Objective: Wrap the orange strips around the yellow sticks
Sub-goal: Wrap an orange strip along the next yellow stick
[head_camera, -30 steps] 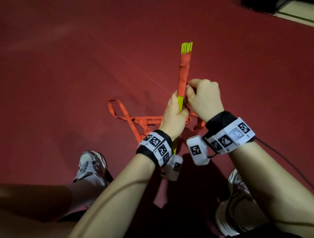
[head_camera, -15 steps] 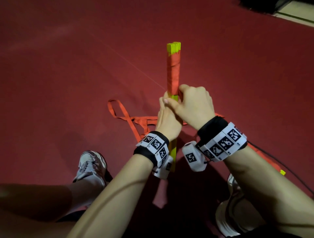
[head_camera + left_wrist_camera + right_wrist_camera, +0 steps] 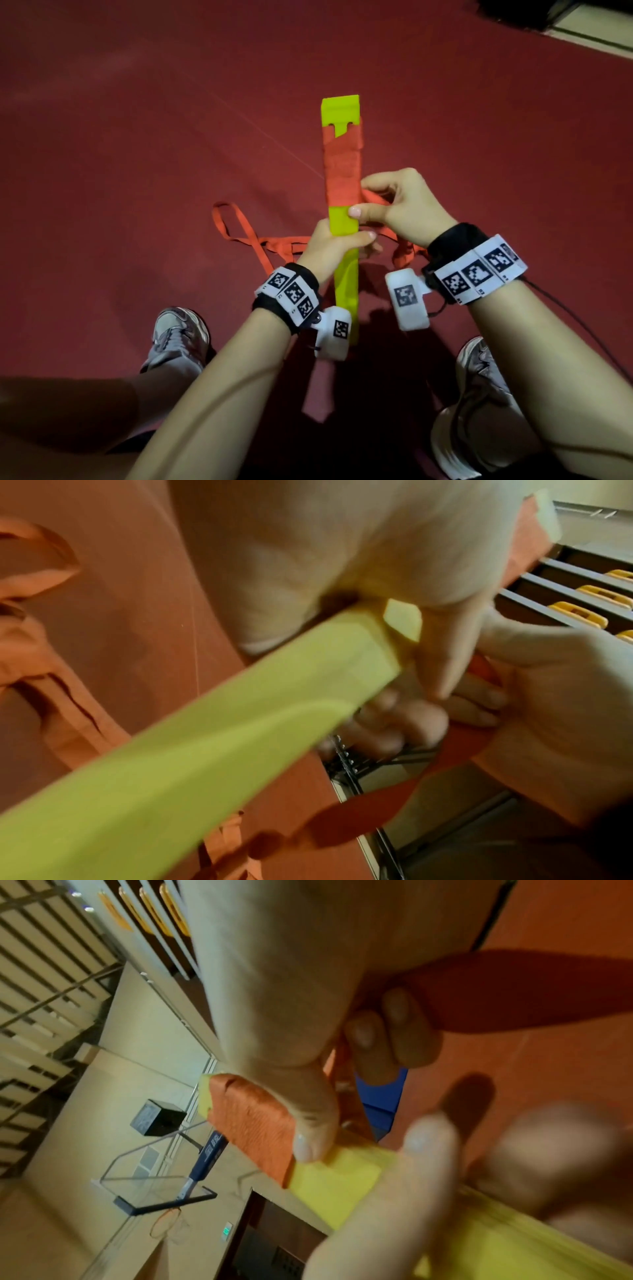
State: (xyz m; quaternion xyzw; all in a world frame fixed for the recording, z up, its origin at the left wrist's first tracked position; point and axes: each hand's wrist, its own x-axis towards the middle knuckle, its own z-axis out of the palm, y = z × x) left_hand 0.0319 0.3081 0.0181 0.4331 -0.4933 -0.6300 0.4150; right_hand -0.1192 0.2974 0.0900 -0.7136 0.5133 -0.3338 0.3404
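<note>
left hand [image 3: 329,248] gripping yellow sticks [image 3: 346,281], right hand [image 3: 407,209] pinching orange strip [image 3: 342,171]

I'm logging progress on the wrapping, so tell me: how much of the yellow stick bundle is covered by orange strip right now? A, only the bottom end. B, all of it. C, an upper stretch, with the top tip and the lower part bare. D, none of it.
C: in the head view the orange strip covers an upper band of the yellow stick bundle, leaving the top tip and everything below the right hand bare yellow.
</note>
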